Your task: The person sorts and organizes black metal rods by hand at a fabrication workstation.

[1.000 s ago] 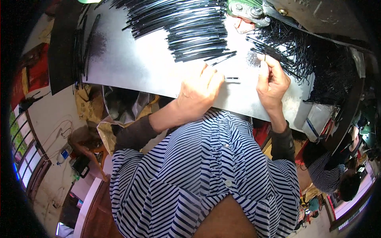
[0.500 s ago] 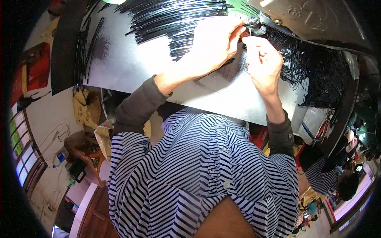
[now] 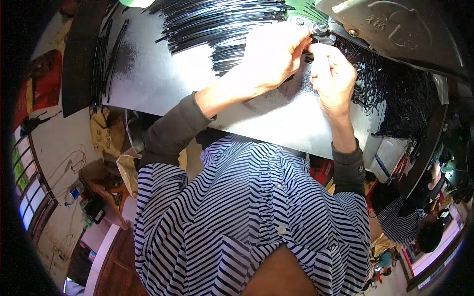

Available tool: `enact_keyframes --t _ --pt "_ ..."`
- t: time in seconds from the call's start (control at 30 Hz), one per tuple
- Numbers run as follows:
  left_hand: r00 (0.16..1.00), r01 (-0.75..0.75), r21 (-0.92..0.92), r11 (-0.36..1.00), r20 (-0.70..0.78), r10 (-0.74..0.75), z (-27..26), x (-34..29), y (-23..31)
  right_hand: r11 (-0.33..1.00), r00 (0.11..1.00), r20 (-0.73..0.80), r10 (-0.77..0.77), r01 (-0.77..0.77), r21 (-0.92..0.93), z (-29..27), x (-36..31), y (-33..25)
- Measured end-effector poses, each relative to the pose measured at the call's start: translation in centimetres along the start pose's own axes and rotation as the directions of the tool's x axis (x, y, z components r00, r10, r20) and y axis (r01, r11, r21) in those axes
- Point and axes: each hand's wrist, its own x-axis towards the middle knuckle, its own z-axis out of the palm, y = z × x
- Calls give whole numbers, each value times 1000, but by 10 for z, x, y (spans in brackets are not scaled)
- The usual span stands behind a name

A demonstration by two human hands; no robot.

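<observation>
My left hand (image 3: 274, 54), overexposed by the bright light, reaches in from the left with thumb and fingertips pinched together. Just right of it, my right hand (image 3: 334, 79) is also closed in a pinch, the fingertips of both hands nearly meeting. What lies between the fingers is too small and hidden to name. Right behind the fingertips are the bolts of a small metal fixture (image 3: 320, 27) on a machine. Beyond my left hand lies a thick bundle of thin black strips (image 3: 197, 27), partly covered by that hand.
The metal work table (image 3: 148, 74) carries more black strips (image 3: 112, 59) at its left. A tangled heap of black pieces (image 3: 400, 98) covers the right side. The machine's large metal housing (image 3: 395, 24) overhangs the far right. Another person (image 3: 402, 219) is at the right rim.
Both hands have shifted slightly right and stay close together at the fixture. Their fingers remain pinched.
</observation>
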Motion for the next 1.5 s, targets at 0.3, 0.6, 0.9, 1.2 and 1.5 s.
enact_keyframes --t 0.3,0.6,0.9,1.2,1.5 --pt "982 -84 55 995 -163 92 17 15 -8 987 997 51 59 -66 146 -7 14 -9" --pt "961 -172 163 972 244 130 -19 17 7 936 973 86 212 -228 269 -10 14 -15" --pt "972 -217 147 965 123 200 -32 19 1 994 993 66 99 -102 39 7 16 -7" --pt "924 -247 410 878 -172 340 -19 22 -69 968 975 191 112 -151 203 -22 -37 -1" --pt "956 -254 226 940 -88 279 -44 36 -61 585 759 566 -322 629 -511 -47 -63 -2"
